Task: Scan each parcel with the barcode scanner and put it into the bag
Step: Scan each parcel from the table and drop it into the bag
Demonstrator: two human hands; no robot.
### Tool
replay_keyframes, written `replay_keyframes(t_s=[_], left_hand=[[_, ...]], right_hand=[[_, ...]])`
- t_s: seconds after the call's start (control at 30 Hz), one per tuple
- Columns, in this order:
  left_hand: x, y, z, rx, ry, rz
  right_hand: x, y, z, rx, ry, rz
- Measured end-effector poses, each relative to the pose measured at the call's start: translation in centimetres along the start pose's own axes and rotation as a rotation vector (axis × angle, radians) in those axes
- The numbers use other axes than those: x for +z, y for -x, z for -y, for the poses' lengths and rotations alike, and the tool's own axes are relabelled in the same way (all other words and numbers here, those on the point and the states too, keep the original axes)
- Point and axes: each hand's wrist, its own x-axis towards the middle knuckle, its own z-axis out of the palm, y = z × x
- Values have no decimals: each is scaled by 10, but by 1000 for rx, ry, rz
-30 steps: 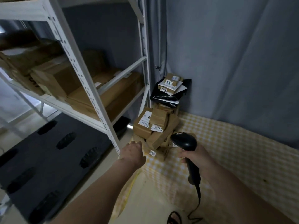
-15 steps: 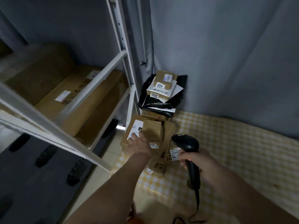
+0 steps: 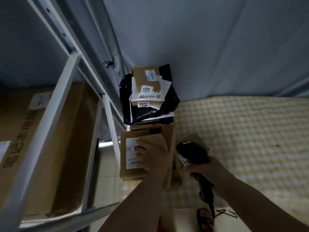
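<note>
Right hand [image 3: 203,169]: wrapped around the barcode scanner [image 3: 194,154] handle; handle ran toward the viewer, head aimed away at the stack.
Left hand [image 3: 153,154]: fingers curled over a brown parcel [image 3: 132,158] lying flat on the front stack, label up.
Farther pile [image 3: 147,91]: labelled parcels on black bags, in the corner.

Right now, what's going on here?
A person is working through a heap of cardboard parcels on a yellow checked cloth beside a white metal shelf. The left hand is taking hold of a brown parcel at the near end of the heap. The right hand holds a black barcode scanner next to it. No bag is plainly visible.
</note>
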Motion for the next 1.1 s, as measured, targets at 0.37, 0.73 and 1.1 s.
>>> replay_keyframes(t_s=[0.37, 0.73, 1.1], left_hand=[[-65, 9, 55, 33, 886, 791], [-128, 70, 44, 282, 1063, 1131], [-140, 121, 11, 529, 774, 784]], right_hand=[[16, 28, -2, -79, -256, -172], [0, 83, 32, -302, -376, -172], [-19, 125, 57, -504, -260, -173]])
